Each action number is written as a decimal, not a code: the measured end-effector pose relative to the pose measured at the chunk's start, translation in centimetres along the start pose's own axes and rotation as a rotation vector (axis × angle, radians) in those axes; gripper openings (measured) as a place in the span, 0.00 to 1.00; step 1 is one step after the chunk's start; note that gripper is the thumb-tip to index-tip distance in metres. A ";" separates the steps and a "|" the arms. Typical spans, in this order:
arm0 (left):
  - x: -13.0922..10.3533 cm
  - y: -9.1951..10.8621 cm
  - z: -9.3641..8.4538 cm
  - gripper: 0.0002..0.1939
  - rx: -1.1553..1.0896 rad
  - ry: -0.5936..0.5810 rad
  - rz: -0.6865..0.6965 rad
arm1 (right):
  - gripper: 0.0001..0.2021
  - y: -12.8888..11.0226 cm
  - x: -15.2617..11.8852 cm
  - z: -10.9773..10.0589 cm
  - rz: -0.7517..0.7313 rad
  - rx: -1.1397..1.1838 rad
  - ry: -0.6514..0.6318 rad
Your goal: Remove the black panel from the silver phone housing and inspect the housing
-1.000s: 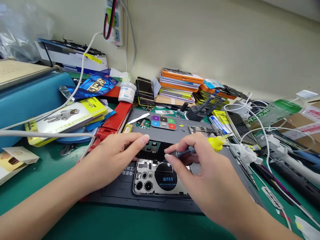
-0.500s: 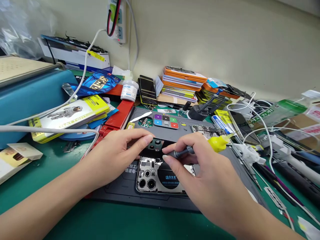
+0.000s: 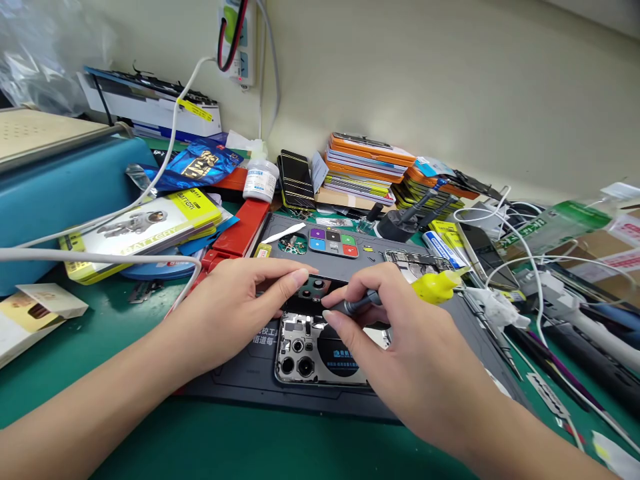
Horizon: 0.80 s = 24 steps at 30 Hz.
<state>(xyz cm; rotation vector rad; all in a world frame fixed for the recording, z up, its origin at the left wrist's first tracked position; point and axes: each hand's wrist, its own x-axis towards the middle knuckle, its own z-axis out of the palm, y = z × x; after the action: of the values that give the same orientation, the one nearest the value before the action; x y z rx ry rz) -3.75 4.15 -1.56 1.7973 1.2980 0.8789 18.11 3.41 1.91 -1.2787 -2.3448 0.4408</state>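
My left hand (image 3: 255,300) pinches the left end of a dark phone back cover (image 3: 313,303), raised along the far side of an opened phone (image 3: 295,333). Camera openings show on the cover. The opened phone lies on a grey work mat (image 3: 235,390), its camera lenses and round black sticker facing up. Between thumb and fingers my right hand (image 3: 400,320) grips a slim dark grey tool (image 3: 357,305), its tip at the cover. A yellow piece with a pointed nozzle (image 3: 435,287) sticks out behind that hand; whether it joins the tool, I cannot tell.
A second opened phone (image 3: 410,260) and a colour-blocked tray (image 3: 333,242) lie beyond my hands. Battery boxes (image 3: 150,227) and a blue machine (image 3: 65,200) stand left. Tools, cables and a blade (image 3: 549,397) crowd the right. White cables cross the left side.
My right hand and the grey tool have shifted slightly left along the cover. My left hand keeps its pinch. The view has moved a little.
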 end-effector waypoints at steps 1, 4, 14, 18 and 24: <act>0.0 0.0 0.0 0.16 0.001 -0.004 0.000 | 0.11 -0.1 0.1 -0.1 -0.012 -0.012 -0.009; -0.1 0.1 0.1 0.16 -0.001 -0.007 -0.001 | 0.12 -0.5 0.4 -0.4 -0.105 -0.121 -0.013; 0.1 0.1 -0.2 0.16 -0.014 -0.002 0.033 | 0.03 -1.9 2.1 -1.0 -0.309 -0.377 -0.089; 0.0 0.2 -0.3 0.16 -0.007 -0.011 0.043 | 0.05 -1.9 2.3 -1.4 -0.375 -0.344 -0.142; 0.0 0.3 -0.4 0.17 -0.034 -0.011 0.040 | 0.10 -1.9 2.0 -1.7 -0.323 -0.250 -0.173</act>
<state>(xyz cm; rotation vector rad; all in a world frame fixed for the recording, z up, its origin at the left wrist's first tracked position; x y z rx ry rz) -3.93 4.12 -1.08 1.8045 1.2366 0.9061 16.65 4.19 4.66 -0.9648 -2.7606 0.1634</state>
